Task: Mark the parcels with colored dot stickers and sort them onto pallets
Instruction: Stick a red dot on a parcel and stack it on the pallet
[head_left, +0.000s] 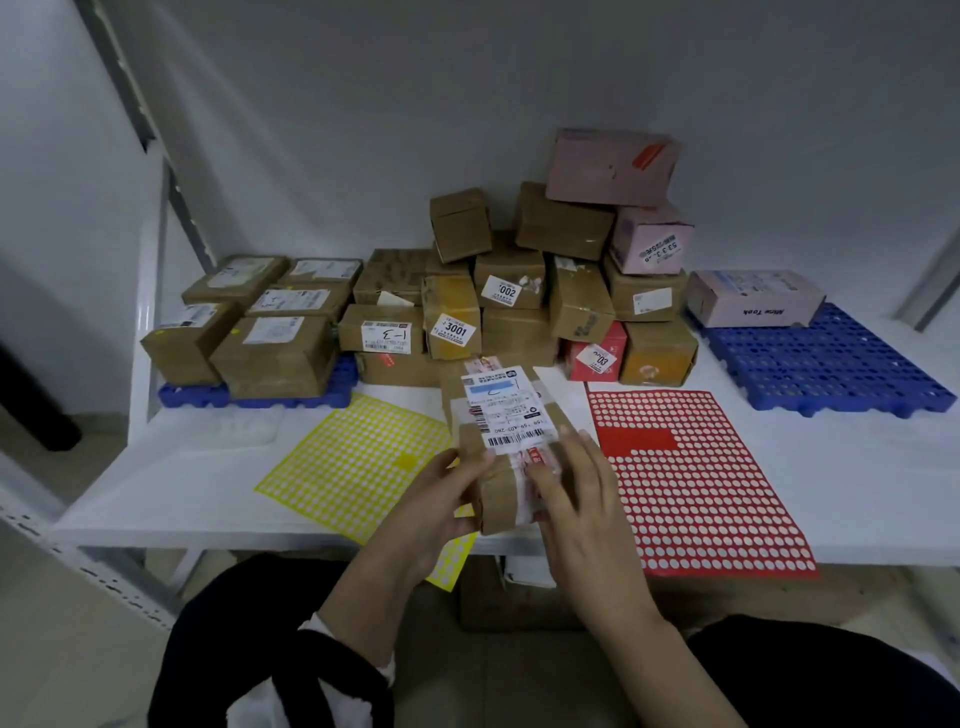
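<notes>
Shows a brown taped parcel (498, 447), white shipping label up, over the near edge of a white table (857, 467), between a yellow dot-sticker sheet (358, 457) and a red dot-sticker sheet (691, 467). Gripped on its left side by the left hand (441, 499), fingers curled round it, and covered at its near right end by the right hand (576, 499), fingers straight and close together. Behind, a pile of parcels (519, 291) at the wall, flanked by a left blue pallet (208, 397) loaded with brown boxes and a right blue pallet (831, 364) bearing one pink box (753, 299).

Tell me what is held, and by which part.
Brown parcel: left hand grips its near left edge; right hand presses its near right side.
</notes>
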